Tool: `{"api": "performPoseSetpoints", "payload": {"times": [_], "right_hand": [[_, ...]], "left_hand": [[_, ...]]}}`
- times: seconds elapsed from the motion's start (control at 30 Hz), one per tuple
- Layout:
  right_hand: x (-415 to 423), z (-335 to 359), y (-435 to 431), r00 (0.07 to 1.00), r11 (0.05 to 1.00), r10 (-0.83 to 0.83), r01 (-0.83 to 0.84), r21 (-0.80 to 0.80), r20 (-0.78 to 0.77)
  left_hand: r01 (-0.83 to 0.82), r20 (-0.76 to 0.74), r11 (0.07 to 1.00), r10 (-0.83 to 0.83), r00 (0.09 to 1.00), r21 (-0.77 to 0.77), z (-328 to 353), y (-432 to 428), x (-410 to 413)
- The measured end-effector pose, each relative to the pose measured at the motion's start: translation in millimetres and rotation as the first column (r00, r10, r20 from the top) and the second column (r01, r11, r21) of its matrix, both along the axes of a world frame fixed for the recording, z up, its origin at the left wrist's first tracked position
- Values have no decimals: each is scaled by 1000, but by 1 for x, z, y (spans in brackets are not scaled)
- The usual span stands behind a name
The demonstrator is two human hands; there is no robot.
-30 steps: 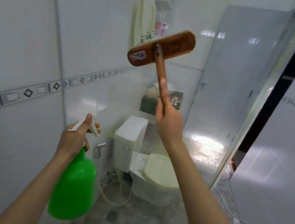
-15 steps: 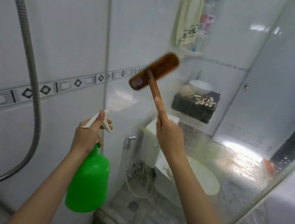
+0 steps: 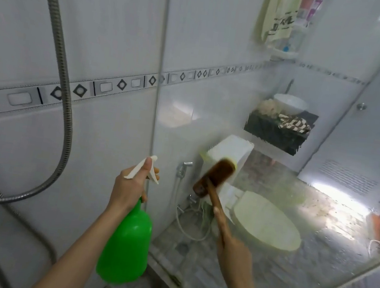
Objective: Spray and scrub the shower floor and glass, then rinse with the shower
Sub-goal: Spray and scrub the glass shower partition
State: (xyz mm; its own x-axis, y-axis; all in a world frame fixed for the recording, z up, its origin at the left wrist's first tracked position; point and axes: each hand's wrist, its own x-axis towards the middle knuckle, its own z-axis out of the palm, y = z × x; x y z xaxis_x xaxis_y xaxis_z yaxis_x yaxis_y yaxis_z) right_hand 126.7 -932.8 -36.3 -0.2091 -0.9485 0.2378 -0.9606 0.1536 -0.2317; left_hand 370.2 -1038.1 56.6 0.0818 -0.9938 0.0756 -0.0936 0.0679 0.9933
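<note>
The left hand (image 3: 129, 190) grips the neck of a green plastic spray bottle (image 3: 127, 244), with the thumb lying along its white trigger head (image 3: 144, 169) and a fingertip on the trigger. The bottle hangs nearly upright, base towards the person, and its nozzle points up and to the right, at the edge of the clear glass shower panel (image 3: 212, 113).

The right hand (image 3: 235, 252) is wrapped round the handle of a brown wooden scrub brush (image 3: 214, 179), with one finger stretched along the shaft. The handle's long axis runs from that hand up and to the left. The head sits across it, slanting from lower left to upper right, low against the glass and in front of a white toilet (image 3: 265, 220) seen through the panel. The head is smeared with motion blur, so its bristles cannot be made out, and whether it presses on the glass is unclear.

The glass is hazy — the dark counter (image 3: 274, 132) and pale towel (image 3: 279, 16) behind it look soft. A ribbed metal shower hose (image 3: 61, 56) loops down the tiled wall and is cut off at the left edge.
</note>
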Motion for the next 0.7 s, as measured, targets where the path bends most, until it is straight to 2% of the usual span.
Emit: {"api": "performPoseSetpoints", "payload": {"times": [0.1, 0.17, 0.27, 0.5, 0.7], "right_hand": [[4, -4, -1, 999, 998, 10, -13, 66, 46], [20, 22, -42, 997, 995, 81, -80, -56, 12], [23, 53, -71, 993, 989, 111, -115, -89, -44], [-59, 45, 48, 998, 992, 14, -6, -128, 62], [-60, 61, 49, 998, 992, 4, 3, -124, 58]], "left_hand": [[-17, 21, 999, 16, 1000, 42, -16, 7, -9], [-34, 25, 998, 33, 999, 60, -25, 9, -14], [-41, 17, 996, 40, 999, 80, -34, 10, -21], [6, 0, 995, -6, 1000, 104, -42, -6, -42], [12, -27, 987, -8, 1000, 159, -32, -23, -67]]}}
